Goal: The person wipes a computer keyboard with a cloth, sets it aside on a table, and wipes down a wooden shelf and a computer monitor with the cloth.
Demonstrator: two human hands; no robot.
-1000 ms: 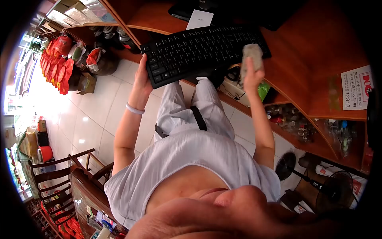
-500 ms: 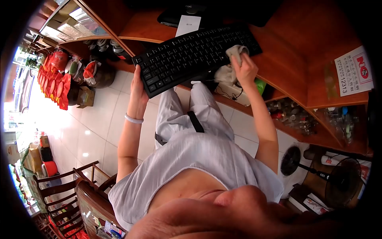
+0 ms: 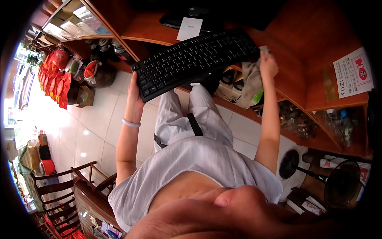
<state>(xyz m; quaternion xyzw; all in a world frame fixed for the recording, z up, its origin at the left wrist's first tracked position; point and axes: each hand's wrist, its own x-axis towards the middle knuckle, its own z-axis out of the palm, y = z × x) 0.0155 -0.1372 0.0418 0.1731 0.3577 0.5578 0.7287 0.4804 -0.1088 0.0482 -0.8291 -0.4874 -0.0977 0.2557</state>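
A black computer keyboard is tilted in front of me at the desk edge. My left hand grips its left end, thumb on the top face and the other fingers hidden underneath. At the keyboard's right end, my right hand is closed around a grey-beige cloth. The cloth hangs down below the hand, and a bit of it pokes up above the fingers.
The wooden desk carries a monitor stand and a white card. Under it are shelves with glass items. A no-smoking sign is at right. A fan and wooden chair stand behind.
My right hand has moved right with the cloth, from the keys to beyond the keyboard's right end. The cloth now hangs longer. The keyboard's left end has dropped slightly toward me.
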